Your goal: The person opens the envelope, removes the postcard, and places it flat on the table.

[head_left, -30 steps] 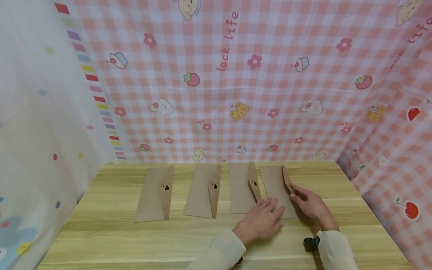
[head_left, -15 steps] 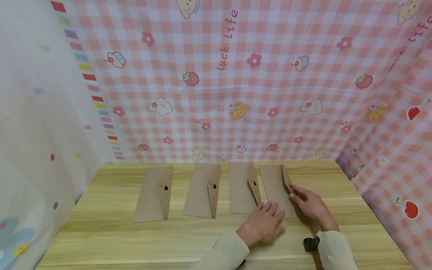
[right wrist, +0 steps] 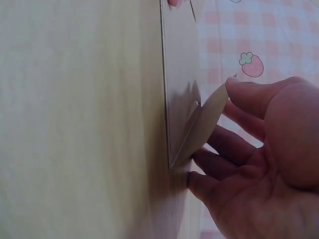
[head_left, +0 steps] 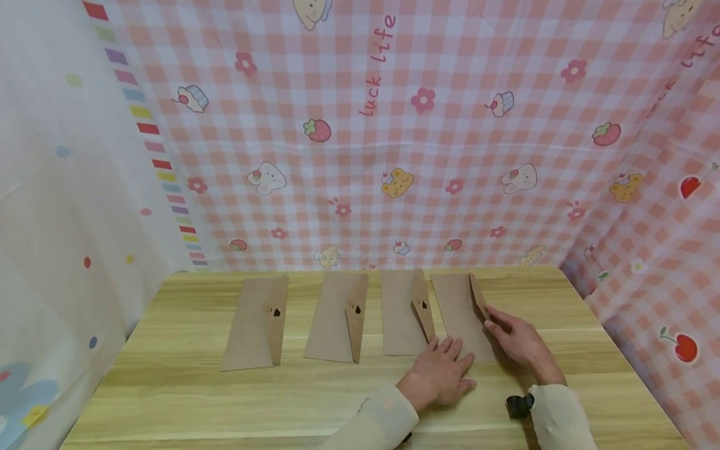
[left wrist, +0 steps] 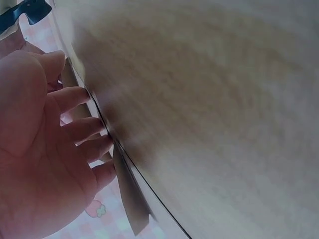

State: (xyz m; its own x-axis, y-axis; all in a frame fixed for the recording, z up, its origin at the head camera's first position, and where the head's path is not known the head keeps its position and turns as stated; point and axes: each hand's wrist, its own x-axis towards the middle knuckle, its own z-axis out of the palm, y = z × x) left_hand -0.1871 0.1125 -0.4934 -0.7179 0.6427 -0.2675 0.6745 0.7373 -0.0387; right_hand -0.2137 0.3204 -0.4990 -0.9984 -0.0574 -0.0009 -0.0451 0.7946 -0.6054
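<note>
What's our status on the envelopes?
Right grip holding rightmost envelope by its raised flap. Left grip touching its near end. Neighbouring envelope close on the left, nothing visibly blocking.

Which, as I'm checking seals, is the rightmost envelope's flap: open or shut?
Open: the right hand holds the flap raised off the envelope.

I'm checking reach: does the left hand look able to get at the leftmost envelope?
Likely yes: the left hand grips nothing, and only the two middle envelopes, lying low, separate it from the leftmost envelope.
</note>
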